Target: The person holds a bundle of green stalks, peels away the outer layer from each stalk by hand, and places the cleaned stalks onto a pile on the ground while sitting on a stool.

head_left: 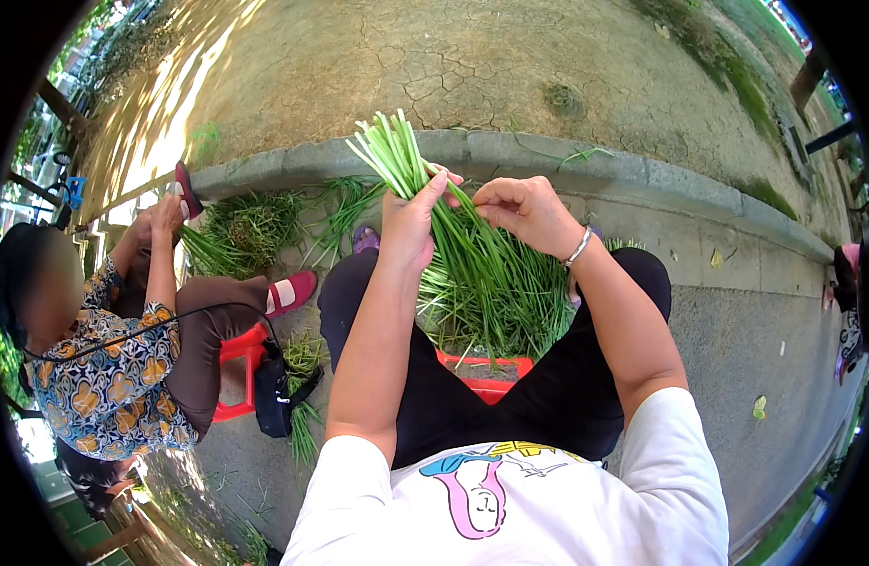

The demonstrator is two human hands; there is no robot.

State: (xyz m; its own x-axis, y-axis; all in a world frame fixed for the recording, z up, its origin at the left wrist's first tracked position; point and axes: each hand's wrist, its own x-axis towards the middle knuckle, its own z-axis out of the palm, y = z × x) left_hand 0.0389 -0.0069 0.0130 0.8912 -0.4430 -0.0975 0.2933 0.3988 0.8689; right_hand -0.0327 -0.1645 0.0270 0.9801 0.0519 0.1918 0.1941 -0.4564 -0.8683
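My left hand is closed around a bunch of garlic chives. The pale cut stem ends fan out above the fist, and the long green leaves hang down on the other side. Just right of the bunch, my right hand is closed in a pinch, thumb against fingertips, beside the leaves. Whatever is between those fingertips is too small to make out. A bracelet sits on the right wrist. Below both hands, a large heap of green chives lies between my knees.
At the left, another person sits on a red stool, holding chives in both hands. A trimmings pile lies by that person's feet. A stone kerb runs across ahead of me. A dark bag stands beside the stool.
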